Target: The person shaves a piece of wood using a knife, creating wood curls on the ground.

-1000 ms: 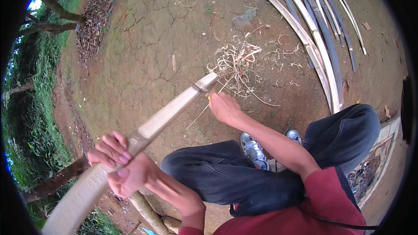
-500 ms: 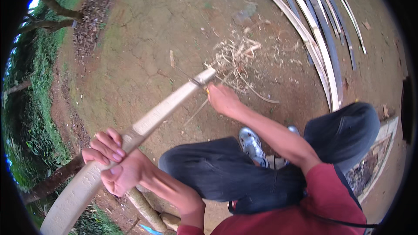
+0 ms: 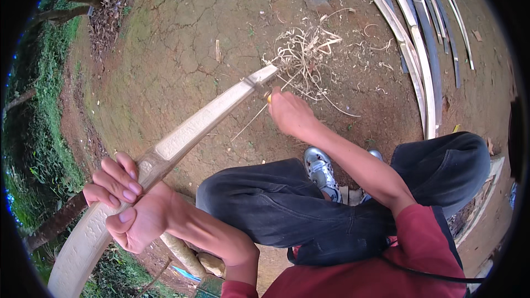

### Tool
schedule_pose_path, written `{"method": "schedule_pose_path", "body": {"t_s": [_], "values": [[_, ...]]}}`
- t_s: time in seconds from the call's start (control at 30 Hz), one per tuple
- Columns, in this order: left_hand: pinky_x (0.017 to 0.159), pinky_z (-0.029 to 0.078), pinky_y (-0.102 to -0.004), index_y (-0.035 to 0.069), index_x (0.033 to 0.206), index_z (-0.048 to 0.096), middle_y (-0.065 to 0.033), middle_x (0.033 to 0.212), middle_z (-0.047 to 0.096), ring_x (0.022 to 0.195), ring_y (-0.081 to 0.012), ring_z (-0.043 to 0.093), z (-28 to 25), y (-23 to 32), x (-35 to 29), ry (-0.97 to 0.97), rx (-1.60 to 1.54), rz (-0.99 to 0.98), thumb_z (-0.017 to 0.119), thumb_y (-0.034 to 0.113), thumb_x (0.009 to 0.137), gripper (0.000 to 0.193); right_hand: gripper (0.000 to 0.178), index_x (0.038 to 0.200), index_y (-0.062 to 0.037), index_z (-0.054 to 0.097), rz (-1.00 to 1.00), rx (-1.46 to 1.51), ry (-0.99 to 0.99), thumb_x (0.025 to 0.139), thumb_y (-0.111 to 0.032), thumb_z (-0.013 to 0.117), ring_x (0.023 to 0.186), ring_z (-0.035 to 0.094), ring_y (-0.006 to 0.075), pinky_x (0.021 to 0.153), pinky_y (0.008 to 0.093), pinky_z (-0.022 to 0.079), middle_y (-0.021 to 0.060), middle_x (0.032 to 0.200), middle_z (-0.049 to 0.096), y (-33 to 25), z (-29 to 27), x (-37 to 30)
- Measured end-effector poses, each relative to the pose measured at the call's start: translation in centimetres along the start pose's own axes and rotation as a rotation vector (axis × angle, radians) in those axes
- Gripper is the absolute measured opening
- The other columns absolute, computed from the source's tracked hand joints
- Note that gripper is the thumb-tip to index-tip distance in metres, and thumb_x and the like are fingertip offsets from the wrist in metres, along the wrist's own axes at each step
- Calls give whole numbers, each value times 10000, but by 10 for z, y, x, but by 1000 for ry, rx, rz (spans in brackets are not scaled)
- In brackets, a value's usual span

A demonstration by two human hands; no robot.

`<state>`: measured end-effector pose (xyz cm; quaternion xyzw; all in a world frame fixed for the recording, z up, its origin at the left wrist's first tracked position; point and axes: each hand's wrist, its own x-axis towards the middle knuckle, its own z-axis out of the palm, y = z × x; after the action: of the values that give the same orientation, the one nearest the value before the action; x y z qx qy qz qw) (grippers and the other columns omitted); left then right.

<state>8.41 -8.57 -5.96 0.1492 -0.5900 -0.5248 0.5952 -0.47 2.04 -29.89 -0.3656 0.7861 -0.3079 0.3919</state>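
Left hand (image 3: pixel 142 216): fingers curled over the far edge of a long pale strip (image 3: pixel 201 121), thumb and palm pressed on the near edge, the strip clamped firmly between. The strip runs aslant in front of me, from the lower left corner of my view up to a narrowed end at the centre, just beside a tangle of curled shavings (image 3: pixel 309 49) on the ground. Its upper face is bare and light, with a duller band just beyond my fingers. Right hand (image 3: pixel 291 115): knuckles folded, closed about a small tool (image 3: pixel 269 99) of which only a yellow part shows, near the narrowed end on its right side. A dark, blurred mark crosses the strip there; whether the tool's edge touches it, I cannot tell. Ground (image 3: pixel 182 49): brown, bare earth, finely cracked. Upper right: a loose bundle of long strips (image 3: pixel 424 72), some pale, some dark, lying roughly side by side, well apart from my hands. Below my right forearm, a silvery shoe (image 3: pixel 319 168); around it, my dark trousers (image 3: pixel 265 198), knees spread. Lower left, under my left forearm, a thin log (image 3: pixel 182 256). Far left: green undergrowth (image 3: pixel 49 105).
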Motion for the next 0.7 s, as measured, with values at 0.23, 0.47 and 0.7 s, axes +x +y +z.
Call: {"method": "schedule_pose_path", "body": {"t_s": [0.23, 0.47, 0.7], "values": [[459, 306, -229, 105, 632, 371, -11, 496, 358, 435, -103, 327, -16, -6, 11, 18, -37, -27, 460, 97, 489, 168, 200, 998, 12, 425, -338, 224, 50, 948, -177, 468, 568, 588, 405, 487, 511, 415, 201, 620, 581, -45, -31, -47], [458, 342, -234, 100, 656, 378, -3, 501, 374, 434, -99, 361, -4, -9, 6, 3, -24, 3, 462, 85, 504, 174, 218, 1004, 22, 478, 26, -123, 89, 946, -186, 451, 541, 624, 365, 504, 478, 499, 172, 582, 598, 1, 2, -10], [487, 307, -233, 95, 647, 331, -15, 516, 320, 443, -115, 320, 11, -7, 10, 114, -17, -23, 414, 88, 455, 209, 246, 1059, 58, 483, -120, 36, -101, 942, -157, 452, 489, 626, 275, 395, 374, 507, 134, 598, 617, -40, -31, -31]]}}
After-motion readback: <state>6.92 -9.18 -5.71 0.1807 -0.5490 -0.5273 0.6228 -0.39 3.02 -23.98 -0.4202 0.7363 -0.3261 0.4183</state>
